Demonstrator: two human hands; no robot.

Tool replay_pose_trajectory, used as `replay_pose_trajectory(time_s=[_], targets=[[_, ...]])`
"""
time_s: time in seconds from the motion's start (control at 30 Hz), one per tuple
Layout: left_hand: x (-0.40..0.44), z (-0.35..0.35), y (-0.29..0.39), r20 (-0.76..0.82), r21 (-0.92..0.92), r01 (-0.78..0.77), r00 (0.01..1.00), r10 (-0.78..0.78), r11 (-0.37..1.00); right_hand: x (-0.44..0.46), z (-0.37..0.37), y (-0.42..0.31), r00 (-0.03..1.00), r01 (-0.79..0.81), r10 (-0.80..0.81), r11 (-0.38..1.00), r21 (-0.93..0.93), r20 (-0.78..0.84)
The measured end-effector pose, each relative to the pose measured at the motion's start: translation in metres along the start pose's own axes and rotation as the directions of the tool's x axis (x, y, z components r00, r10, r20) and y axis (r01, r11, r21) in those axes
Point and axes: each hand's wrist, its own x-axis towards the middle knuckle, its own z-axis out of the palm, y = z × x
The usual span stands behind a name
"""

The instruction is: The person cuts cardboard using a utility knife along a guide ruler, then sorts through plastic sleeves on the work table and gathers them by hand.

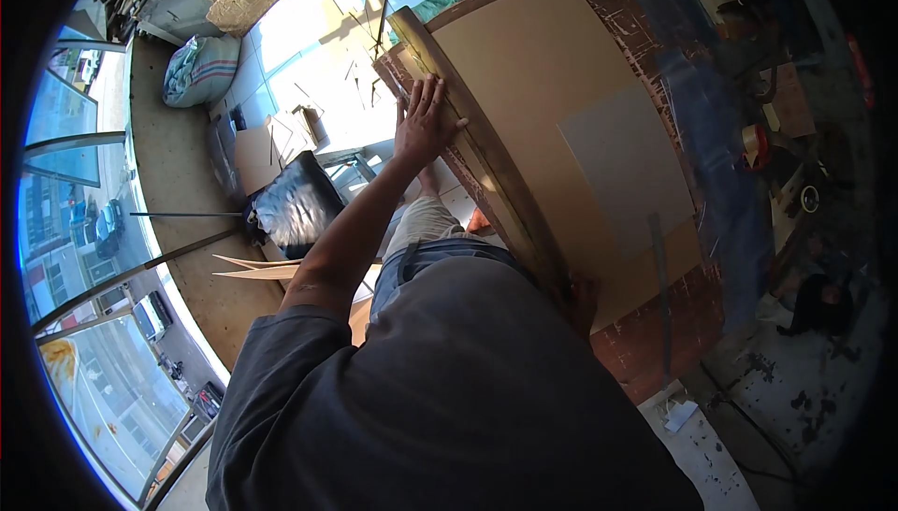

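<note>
A long wooden strip (486, 156) lies along the near edge of a work table, beside a large tan board (514, 53). My left hand (427, 125) rests on the strip toward its upper end, its fingers stretched out over the wood and the thumb apart. At the strip's lower end, close to my body, is my right hand (584, 301); it is in shadow, and its fingers are too dark to make out. A grey sheet (629, 174) lies on the tan board, with a narrow grey strip (660, 296) near its lower edge.
The worn reddish table edge (655, 352) shows around the board. Windows (75, 230) line the left side. A black-covered seat (297, 204) stands left of my legs, and a stuffed sack (200, 71) sits farther back. Dark clutter and tape rolls (754, 146) are at the right.
</note>
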Motion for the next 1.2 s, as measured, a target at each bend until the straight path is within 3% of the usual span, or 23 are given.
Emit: replay_pose_trajectory(time_s=[0.17, 0.37, 0.5, 0.53, 0.6, 0.63, 0.67, 0.73, 0.8, 0.83, 0.87, 0.9, 0.93, 0.97, 1.0, 1.07, 1.2], targets=[[0.001, -0.006, 0.004, 0.046, -0.011, 0.030, 0.999, -0.030, 0.999, 0.001, 0.001, -0.005, 0.997, 0.034, -0.030, 0.997, 0.065, -0.068], [0.000, -0.009, 0.004, 0.046, -0.026, 0.031, 0.998, -0.030, 0.999, 0.003, -0.004, -0.008, 0.998, 0.045, -0.043, 0.997, 0.055, -0.040], [0.001, -0.002, 0.000, -0.011, -0.065, -0.003, 1.000, 0.003, 0.998, 0.004, 0.000, 0.009, 0.992, 0.089, -0.087, 0.996, 0.023, -0.091], [0.004, -0.003, 0.000, -0.014, -0.071, -0.032, 0.999, 0.031, 0.997, 0.007, -0.004, 0.014, 0.967, 0.226, -0.232, 0.971, -0.072, -0.102], [0.004, -0.006, 0.002, 0.031, -0.080, 0.032, 0.999, -0.029, 0.996, 0.010, -0.007, 0.016, 0.927, 0.328, -0.352, 0.927, -0.180, -0.127], [0.005, -0.005, 0.001, 0.022, -0.110, 0.023, 1.000, -0.021, 0.994, 0.015, -0.017, -0.002, 0.990, 0.071, -0.058, 0.993, 0.091, -0.132], [0.006, -0.011, 0.003, 0.046, -0.127, 0.025, 0.999, -0.019, 0.992, 0.023, -0.027, -0.017, 0.973, -0.189, 0.224, 0.916, 0.355, -0.062], [0.008, -0.004, -0.003, -0.006, -0.221, -0.012, 1.000, 0.011, 0.975, 0.048, -0.044, -0.036, 0.965, -0.142, 0.225, 0.879, 0.455, -0.133], [0.006, -0.017, 0.008, -0.078, -0.326, -0.011, 0.997, -0.015, 0.945, 0.074, -0.069, -0.072, 0.944, -0.227, 0.328, 0.554, 0.801, 0.041], [0.002, -0.031, 0.025, -0.205, -0.304, -0.056, 0.979, -0.008, 0.951, 0.085, -0.075, -0.083, 0.959, -0.177, 0.283, 0.516, 0.838, 0.028], [-0.004, -0.048, 0.043, -0.206, -0.302, -0.087, 0.978, 0.024, 0.949, 0.093, -0.079, -0.093, 0.973, -0.124, 0.231, 0.474, 0.872, 0.012], [-0.011, -0.068, 0.062, -0.126, -0.471, -0.031, 0.992, -0.032, 0.881, 0.098, -0.084, -0.102, 0.971, -0.105, 0.240, 0.462, 0.881, -0.010], [-0.019, -0.087, 0.080, -0.035, -0.618, 0.038, 0.996, -0.077, 0.785, 0.103, -0.089, -0.112, 0.976, -0.133, 0.203, 0.281, 0.950, 0.077], [-0.028, -0.101, 0.097, -0.074, -0.614, -0.035, 0.997, -0.013, 0.788, 0.107, -0.092, -0.119, 0.978, -0.167, 0.140, 0.094, 0.981, 0.153], [-0.037, -0.112, 0.114, -0.114, -0.609, -0.107, 0.992, 0.047, 0.786, 0.109, -0.093, -0.123, 0.982, -0.144, 0.133, 0.085, 0.986, 0.132], [-0.054, -0.128, 0.142, -0.060, -0.662, -0.135, 0.990, 0.128, 0.737, 0.112, -0.096, -0.131, 0.967, -0.255, 0.010, -0.004, 0.967, 0.255], [-0.080, -0.143, 0.179, 0.057, -0.766, -0.139, 0.958, 0.281, 0.628, 0.109, -0.097, -0.152, 0.961, -0.269, -0.056, 0.052, 0.962, 0.271]])
